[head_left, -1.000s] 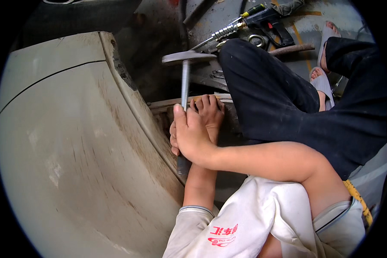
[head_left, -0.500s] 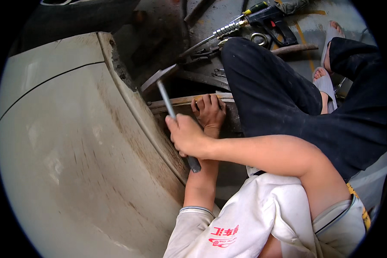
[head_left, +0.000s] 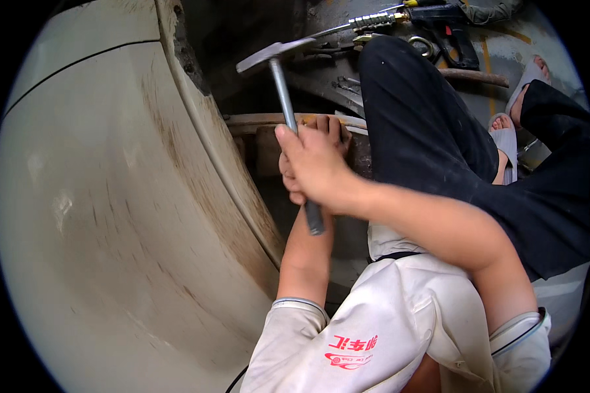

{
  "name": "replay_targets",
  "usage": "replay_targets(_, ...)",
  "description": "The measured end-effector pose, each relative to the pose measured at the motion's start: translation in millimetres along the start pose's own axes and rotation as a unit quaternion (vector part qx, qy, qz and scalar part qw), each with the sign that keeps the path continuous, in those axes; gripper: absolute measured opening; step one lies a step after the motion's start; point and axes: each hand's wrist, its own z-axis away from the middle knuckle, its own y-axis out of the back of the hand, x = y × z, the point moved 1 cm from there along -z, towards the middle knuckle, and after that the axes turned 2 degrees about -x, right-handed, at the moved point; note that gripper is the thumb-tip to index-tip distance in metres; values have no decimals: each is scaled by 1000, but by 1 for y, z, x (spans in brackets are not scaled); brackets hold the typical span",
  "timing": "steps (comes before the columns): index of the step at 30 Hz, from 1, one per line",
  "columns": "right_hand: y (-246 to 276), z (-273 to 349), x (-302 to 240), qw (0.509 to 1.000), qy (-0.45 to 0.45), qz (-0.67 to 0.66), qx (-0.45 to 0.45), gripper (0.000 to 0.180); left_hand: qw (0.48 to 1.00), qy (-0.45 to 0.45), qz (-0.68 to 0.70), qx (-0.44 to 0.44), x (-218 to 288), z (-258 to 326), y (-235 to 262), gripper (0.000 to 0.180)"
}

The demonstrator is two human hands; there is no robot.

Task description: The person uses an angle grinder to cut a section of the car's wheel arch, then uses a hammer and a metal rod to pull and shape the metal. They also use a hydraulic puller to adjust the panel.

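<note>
My right hand [head_left: 314, 167] is closed around the shaft of a steel hammer [head_left: 283, 92]. The hammer stands nearly upright, its head [head_left: 275, 51] raised in the dark wheel arch and the handle end sticking out below my fist. My left hand [head_left: 328, 128] lies just behind it and is mostly hidden. Its fingers curl over a brown rusty bar [head_left: 255, 120] that runs across the arch. My left forearm [head_left: 303, 255] rises straight from the lower edge.
A dirty white car body panel [head_left: 111, 216] fills the left, with its curved arch lip [head_left: 236, 177] beside my hands. A knee in black trousers [head_left: 419, 124] is to the right, with a sandalled foot [head_left: 505, 137] beyond. A cordless drill [head_left: 439, 26] lies on the floor at the top.
The hammer swung down and left toward the arch lip half a second ago, and is now raised back nearly upright. My left hand stays on the bar.
</note>
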Motion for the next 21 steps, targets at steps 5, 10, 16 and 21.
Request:
replay_targets(5, -45, 21, 44, 990, -84, -109, 1, 33, 991, 5, 62, 115, 9, -8, -37, 21)
replay_targets(10, -31, 22, 29, 991, -1, -123, 57, 34, 994, 23, 46, 92, 5, 0, -33, 20)
replay_targets(16, -44, 2, 52, 999, 38, 15, 4, 32, 993, 2, 59, 97, 12, -8, -32, 18)
replay_targets(21, -28, 9, 9, 989, 92, -88, 69, 42, 996, 19, 30, 82, 7, -3, -27, 19)
